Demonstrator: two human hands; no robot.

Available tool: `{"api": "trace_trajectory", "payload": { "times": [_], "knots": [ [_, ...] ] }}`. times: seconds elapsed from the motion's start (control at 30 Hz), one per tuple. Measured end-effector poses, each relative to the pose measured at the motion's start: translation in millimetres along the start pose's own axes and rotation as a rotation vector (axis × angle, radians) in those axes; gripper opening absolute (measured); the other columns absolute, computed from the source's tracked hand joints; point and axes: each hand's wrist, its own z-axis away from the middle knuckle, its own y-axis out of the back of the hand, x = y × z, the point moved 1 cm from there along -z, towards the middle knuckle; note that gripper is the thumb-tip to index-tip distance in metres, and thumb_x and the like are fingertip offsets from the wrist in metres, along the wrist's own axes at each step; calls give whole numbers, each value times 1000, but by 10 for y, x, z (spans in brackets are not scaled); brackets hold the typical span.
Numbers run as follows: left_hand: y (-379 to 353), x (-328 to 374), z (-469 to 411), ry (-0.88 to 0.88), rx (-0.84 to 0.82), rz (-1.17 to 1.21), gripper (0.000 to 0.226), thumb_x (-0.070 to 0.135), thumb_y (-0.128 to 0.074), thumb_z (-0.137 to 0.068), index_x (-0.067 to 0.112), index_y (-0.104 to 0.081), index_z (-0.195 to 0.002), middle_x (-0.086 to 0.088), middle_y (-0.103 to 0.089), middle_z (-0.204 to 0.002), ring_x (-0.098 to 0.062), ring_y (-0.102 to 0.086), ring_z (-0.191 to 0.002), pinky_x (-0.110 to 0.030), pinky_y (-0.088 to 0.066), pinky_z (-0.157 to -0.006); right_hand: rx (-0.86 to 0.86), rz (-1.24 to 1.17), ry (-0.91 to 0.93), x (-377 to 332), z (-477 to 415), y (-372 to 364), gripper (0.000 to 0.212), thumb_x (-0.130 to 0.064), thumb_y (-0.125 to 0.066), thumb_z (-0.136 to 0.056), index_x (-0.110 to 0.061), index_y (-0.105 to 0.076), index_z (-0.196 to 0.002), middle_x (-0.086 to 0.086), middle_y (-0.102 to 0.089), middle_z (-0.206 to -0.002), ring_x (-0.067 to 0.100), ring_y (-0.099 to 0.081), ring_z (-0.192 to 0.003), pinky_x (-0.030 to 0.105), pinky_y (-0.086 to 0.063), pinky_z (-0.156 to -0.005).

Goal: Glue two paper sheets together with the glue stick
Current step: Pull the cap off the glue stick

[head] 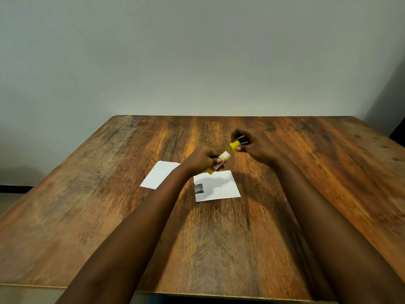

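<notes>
My left hand (201, 159) grips the glue stick (221, 161), a white tube with a yellow base, tilted up to the right above the table. Its yellow cap (234, 145) is off the tube, a short gap away, pinched in the fingers of my right hand (254, 147). Two white paper sheets lie flat below the hands: one sheet (158, 177) to the left, partly hidden by my left forearm, and a second sheet (219, 186) to the right with a small dark picture at its left edge. The sheets lie apart.
The wooden table (109, 205) ends at a plain grey wall at the back. Its front edge runs along the bottom of the view. A dark object (397, 137) stands past the table's far right corner.
</notes>
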Motion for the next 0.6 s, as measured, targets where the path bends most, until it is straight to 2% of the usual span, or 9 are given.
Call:
{"api": "trace_trajectory", "payload": {
  "times": [0.1,0.17,0.27,0.33,0.43,0.5,0.53,0.6],
  "knots": [
    [-43,-61,16,37,15,61,25,7,-50,-93,-6,-64,-109,-18,-67,-108,-6,-57,-75,1,-42,-53,42,-157,-53,45,35,37,33,7,-54,-86,-15,-64,-109,-3,-56,-107,5,-55,-93,12,-48,-70],
    [-79,-80,32,67,29,155,23,6,-49,-94,-7,-62,-108,-18,-66,-102,-3,-56,-72,0,-42,-53,121,-211,-93,103,80,23,35,5,-53,-87,-14,-66,-114,-3,-57,-110,6,-54,-94,10,-45,-69],
    [-136,-70,53,76,60,252,20,5,-50,-93,-6,-59,-107,-9,-60,-94,-3,-55,-72,-2,-44,-56,212,-310,-199,238,188,-29,30,0,-59,-87,-8,-65,-115,6,-60,-113,15,-56,-96,17,-47,-71],
    [-173,-56,66,60,61,301,22,4,-52,-92,-7,-57,-110,-8,-59,-93,-7,-56,-75,-7,-48,-64,246,-361,-277,350,285,-68,28,-1,-63,-84,-5,-60,-112,11,-59,-112,21,-58,-97,25,-53,-77],
    [-227,-42,91,50,50,379,25,4,-58,-88,-4,-56,-112,-9,-60,-96,-12,-58,-79,-19,-50,-74,288,-238,-394,557,470,-123,24,-3,-64,-82,-12,-57,-103,8,-60,-107,23,-59,-90,38,-53,-75],
    [-262,-25,99,52,59,402,26,5,-61,-86,-1,-57,-111,-9,-61,-98,-15,-60,-83,-24,-49,-78,321,-254,-475,691,603,-147,26,-1,-62,-82,-16,-60,-102,9,-63,-107,25,-62,-87,43,-56,-72],
    [-280,-18,97,55,68,407,27,6,-63,-85,0,-57,-110,-9,-61,-99,-17,-59,-85,-27,-49,-80,323,-249,-495,755,660,-152,30,0,-62,-81,-17,-62,-106,10,-64,-108,26,-63,-89,45,-57,-76],
    [-315,-9,89,58,93,412,28,8,-65,-84,1,-58,-110,-8,-62,-99,-17,-59,-87,-24,-48,-79,306,-164,-507,866,745,-154,39,0,-67,-78,-14,-64,-115,11,-65,-113,25,-62,-98,38,-52,-83]
  ]
}}
